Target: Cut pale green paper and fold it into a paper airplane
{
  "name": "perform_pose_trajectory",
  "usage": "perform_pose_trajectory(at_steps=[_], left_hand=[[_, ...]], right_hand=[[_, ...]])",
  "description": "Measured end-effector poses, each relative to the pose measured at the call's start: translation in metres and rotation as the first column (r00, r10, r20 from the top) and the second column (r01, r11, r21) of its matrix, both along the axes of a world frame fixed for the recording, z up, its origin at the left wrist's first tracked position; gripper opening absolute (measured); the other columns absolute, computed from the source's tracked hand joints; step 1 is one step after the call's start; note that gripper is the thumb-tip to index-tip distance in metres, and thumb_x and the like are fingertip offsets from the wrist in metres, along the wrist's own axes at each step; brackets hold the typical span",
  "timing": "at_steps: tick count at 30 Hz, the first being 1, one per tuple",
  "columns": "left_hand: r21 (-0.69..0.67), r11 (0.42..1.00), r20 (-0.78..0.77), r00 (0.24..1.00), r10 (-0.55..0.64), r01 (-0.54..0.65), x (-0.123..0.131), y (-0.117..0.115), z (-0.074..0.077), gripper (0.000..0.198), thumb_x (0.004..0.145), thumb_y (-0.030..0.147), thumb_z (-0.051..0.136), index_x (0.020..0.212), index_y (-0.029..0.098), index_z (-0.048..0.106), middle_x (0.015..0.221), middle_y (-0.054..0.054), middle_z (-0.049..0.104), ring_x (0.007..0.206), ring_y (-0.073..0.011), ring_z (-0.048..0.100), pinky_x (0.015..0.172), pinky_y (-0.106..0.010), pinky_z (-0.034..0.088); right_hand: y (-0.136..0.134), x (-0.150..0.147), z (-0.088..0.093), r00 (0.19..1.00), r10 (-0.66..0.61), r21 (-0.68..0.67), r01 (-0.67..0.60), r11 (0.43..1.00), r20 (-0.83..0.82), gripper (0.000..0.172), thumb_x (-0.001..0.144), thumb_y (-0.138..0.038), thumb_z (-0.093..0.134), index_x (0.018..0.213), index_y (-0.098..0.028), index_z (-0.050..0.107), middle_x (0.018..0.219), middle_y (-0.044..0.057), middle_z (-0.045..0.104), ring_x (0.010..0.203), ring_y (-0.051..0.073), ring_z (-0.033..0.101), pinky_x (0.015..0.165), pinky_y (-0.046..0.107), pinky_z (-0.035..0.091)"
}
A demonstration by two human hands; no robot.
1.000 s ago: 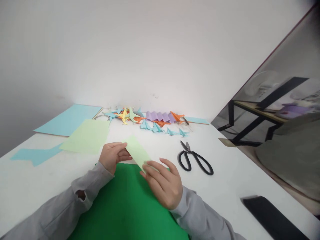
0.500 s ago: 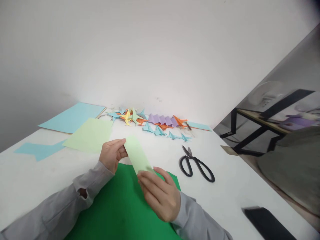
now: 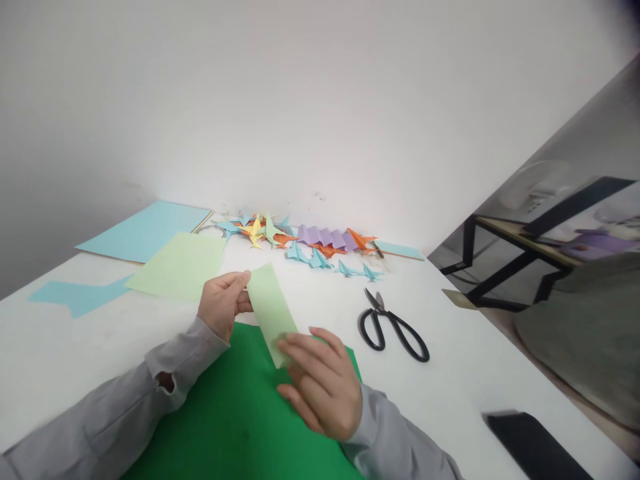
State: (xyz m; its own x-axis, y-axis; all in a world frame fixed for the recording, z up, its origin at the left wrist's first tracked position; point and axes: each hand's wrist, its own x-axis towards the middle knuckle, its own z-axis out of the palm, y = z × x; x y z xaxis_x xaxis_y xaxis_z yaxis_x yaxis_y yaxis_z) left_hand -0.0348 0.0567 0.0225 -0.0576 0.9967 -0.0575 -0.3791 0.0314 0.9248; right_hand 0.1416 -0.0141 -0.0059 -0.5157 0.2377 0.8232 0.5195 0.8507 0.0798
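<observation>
Pale-green paper strip (image 3: 269,303) above far edge of green sheet (image 3: 240,417): pinched by left hand (image 3: 223,303), just released by thumb of right hand (image 3: 325,383), with fingers loose over lower end; seemingly supported one-handed.

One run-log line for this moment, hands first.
left hand: pinching pale green strip | right hand: open at strip's lower end | scissors: open on table

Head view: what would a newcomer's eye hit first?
Likely the bright green surface, bottom center. At its far edge, the left hand holds a pale green paper strip by its upper left side. Farther back, colorful folded paper shapes lie near the white wall, with black-handled scissors nearer, to the right.
</observation>
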Motion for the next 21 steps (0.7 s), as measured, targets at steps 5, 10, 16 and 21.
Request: perform_pose_trajectory(at_steps=[5, 10, 16, 21], left_hand=[[0.053, 0.997, -0.247, 0.968, -0.036, 0.051, 0.006, -0.009, 0.0, 0.027, 0.062, 0.04, 0.07, 0.059, 0.014, 0.064, 0.046, 0.001, 0.056, 0.041, -0.0134, 0.054, 0.038, -0.025, 0.048], [0.162, 0.98, -0.403, 0.914, -0.04, 0.114, 0.011, -0.019, 0.0, 0.026, 0.066, 0.037, 0.066, 0.052, 0.015, 0.065, 0.046, 0.0, 0.057, 0.044, -0.0138, 0.054, 0.042, -0.025, 0.049], [0.077, 0.981, -0.311, 0.939, -0.147, 0.179, 0.007, -0.015, -0.003, 0.026, 0.066, 0.035, 0.068, 0.049, 0.015, 0.065, 0.048, -0.001, 0.059, 0.047, -0.0142, 0.055, 0.047, -0.026, 0.05], [-0.04, 0.973, -0.21, 0.95, -0.232, 0.228, 0.01, -0.016, -0.003, 0.035, 0.068, 0.044, 0.065, 0.052, 0.013, 0.061, 0.051, -0.003, 0.06, 0.046, -0.0133, 0.055, 0.043, -0.024, 0.046]], right_hand=[[0.008, 0.005, 0.002, 0.947, -0.109, -0.371, -0.011, 0.929, -0.301, 0.016, 0.084, -0.022, 0.051, 0.096, -0.015, 0.057, 0.098, 0.013, 0.066, 0.096, 0.023, 0.058, 0.078, 0.039, 0.05], [0.01, -0.003, -0.005, 0.903, -0.232, -0.824, -0.194, 0.532, -0.362, 0.026, 0.084, -0.038, 0.052, 0.066, -0.019, 0.053, 0.055, -0.002, 0.052, 0.051, 0.011, 0.048, 0.049, 0.023, 0.039], [0.008, -0.007, -0.007, 0.85, -0.283, -0.894, -0.404, 0.192, -0.445, 0.044, 0.077, -0.053, 0.056, 0.052, -0.02, 0.042, 0.045, -0.004, 0.048, 0.043, 0.009, 0.038, 0.043, 0.022, 0.028], [0.01, -0.007, -0.01, 0.789, -0.363, -0.867, -0.477, 0.147, -0.496, 0.047, 0.071, -0.057, 0.062, 0.051, -0.019, 0.043, 0.044, -0.005, 0.047, 0.042, 0.008, 0.037, 0.044, 0.022, 0.027]])
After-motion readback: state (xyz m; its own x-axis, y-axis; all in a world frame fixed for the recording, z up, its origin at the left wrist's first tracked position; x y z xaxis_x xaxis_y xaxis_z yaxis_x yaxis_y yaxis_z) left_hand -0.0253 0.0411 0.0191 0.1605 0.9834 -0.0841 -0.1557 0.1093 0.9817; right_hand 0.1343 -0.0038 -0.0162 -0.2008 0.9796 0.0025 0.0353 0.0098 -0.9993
